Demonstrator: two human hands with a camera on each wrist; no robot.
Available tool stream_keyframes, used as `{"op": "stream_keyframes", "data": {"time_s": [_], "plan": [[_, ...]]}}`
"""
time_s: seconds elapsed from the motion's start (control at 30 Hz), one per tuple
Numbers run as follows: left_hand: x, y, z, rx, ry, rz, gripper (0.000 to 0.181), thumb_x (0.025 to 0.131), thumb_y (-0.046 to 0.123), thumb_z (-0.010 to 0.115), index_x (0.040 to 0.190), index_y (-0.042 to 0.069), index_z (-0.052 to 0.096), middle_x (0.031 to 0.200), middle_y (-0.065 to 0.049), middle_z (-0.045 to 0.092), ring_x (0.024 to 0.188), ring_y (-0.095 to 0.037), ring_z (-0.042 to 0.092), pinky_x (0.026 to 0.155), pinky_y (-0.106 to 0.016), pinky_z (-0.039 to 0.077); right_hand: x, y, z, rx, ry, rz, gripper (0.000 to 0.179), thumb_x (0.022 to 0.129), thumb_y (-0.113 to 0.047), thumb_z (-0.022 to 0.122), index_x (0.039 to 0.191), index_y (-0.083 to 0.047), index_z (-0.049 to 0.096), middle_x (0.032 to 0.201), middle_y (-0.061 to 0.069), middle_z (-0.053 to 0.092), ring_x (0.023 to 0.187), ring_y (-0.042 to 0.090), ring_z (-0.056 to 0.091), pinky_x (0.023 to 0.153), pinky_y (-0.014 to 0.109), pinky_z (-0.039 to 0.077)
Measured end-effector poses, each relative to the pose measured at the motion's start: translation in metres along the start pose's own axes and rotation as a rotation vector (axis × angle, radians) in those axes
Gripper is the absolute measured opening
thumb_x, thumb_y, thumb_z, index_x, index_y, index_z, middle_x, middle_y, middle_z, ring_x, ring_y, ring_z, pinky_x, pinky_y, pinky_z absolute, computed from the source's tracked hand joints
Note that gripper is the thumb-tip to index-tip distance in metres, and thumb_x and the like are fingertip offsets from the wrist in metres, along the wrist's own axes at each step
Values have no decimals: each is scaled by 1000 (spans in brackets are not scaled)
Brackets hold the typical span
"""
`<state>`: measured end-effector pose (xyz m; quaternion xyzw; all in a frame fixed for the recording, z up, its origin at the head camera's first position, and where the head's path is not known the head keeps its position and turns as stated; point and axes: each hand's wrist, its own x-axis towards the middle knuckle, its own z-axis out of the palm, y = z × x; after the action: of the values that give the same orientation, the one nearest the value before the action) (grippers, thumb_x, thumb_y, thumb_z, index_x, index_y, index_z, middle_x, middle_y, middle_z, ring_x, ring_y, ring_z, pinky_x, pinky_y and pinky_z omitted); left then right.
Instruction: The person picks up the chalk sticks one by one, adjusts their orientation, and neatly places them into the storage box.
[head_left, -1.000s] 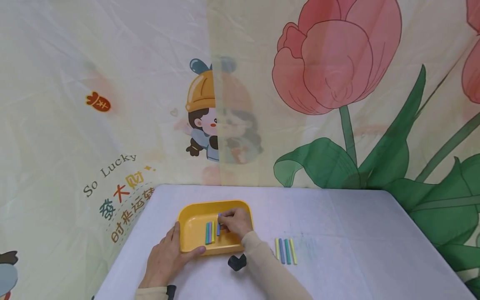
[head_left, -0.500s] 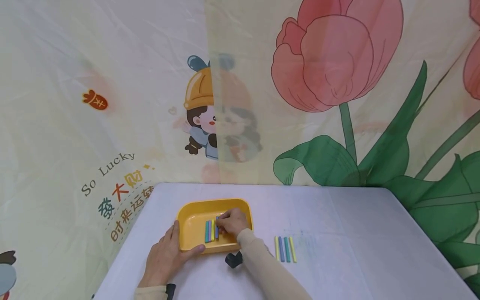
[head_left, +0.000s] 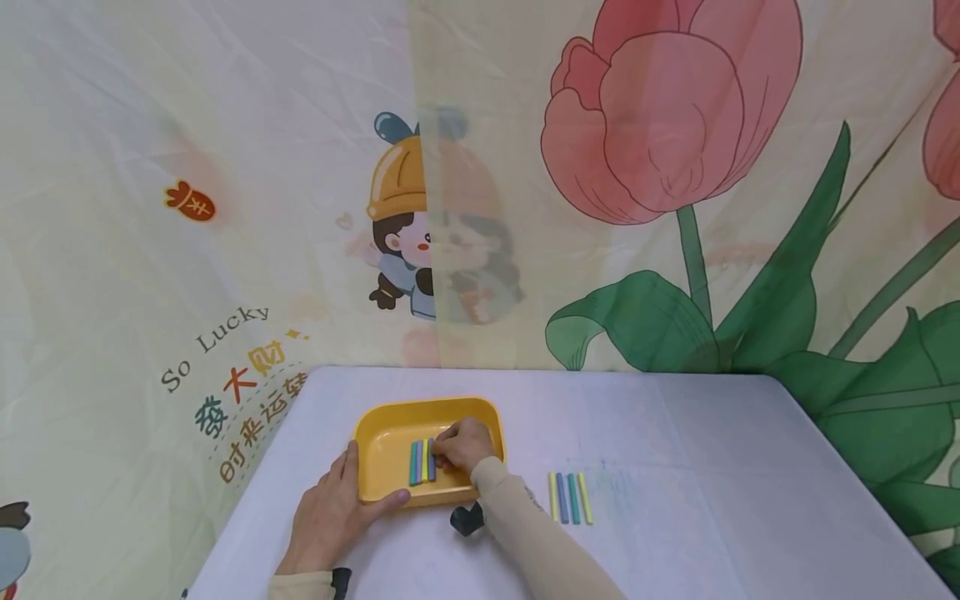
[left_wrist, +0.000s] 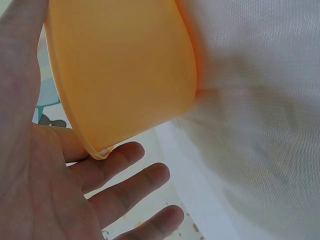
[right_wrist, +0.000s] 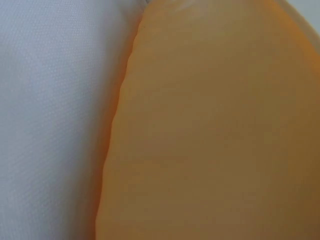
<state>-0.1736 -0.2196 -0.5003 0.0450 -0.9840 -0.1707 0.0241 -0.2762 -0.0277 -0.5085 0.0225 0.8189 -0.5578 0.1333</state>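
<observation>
A yellow tray (head_left: pixel 386 450) stands on the table, with a teal chalk stick (head_left: pixel 413 463), a purple one and a yellow one side by side in it. Pressed close to the yellow stick's right is a blue chalk stick (head_left: pixel 431 467), its upper part at the fingertips of my right hand (head_left: pixel 463 445), which pinches it. My left hand (head_left: pixel 330 504) rests against the tray's near left corner, thumb along the front rim. In the left wrist view its fingers (left_wrist: pixel 131 192) are straight and spread. Only the tray's outer wall (right_wrist: pixel 210 125) and white cloth show in the right wrist view.
Right of the tray, several chalk sticks (head_left: pixel 573 498) in yellow, blue and green lie in a row on the white cloth (head_left: pixel 690 500). Bluish smudges mark the cloth beside them. A printed curtain (head_left: pixel 495 167) hangs behind the table's back edge.
My right hand has moved slightly left with the blue chalk stick, which now lies against the yellow one instead of apart from it. The left hand has stayed at the tray's corner.
</observation>
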Motion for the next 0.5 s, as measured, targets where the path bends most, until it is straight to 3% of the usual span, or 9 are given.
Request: {"op": "stream_keyframes", "data": {"time_s": [0.5], "plan": [[0,2,0,16,-9,-5,136,74,90,55,155,-13,19,151,-38,37,125,-51,52,98,-62,48,-6,0,-4,21,-12,-36,10,88,-12,79,92,-4,75,74,8,72,61,17,67,57,27,59]]}}
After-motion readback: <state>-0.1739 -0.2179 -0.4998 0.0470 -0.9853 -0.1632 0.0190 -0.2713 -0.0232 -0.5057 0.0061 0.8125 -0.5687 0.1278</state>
